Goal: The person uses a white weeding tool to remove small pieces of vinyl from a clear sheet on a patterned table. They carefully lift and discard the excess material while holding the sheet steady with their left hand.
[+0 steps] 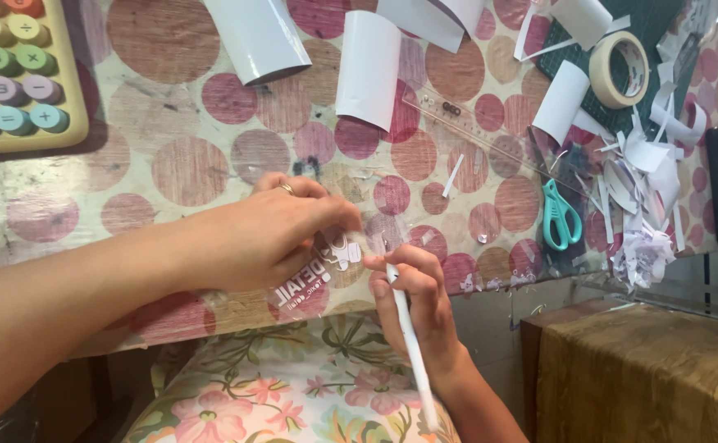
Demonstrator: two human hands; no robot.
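At centre frame, a person's left hand (268,234) pinches a clear film sheet (326,271) bearing white lettering, while the right hand (412,291) grips a thin white tool (408,336) at its edge; the film looks light, limp and clingy, best held by its margins; teal scissors (561,215) and masking tape (619,70) lie at right
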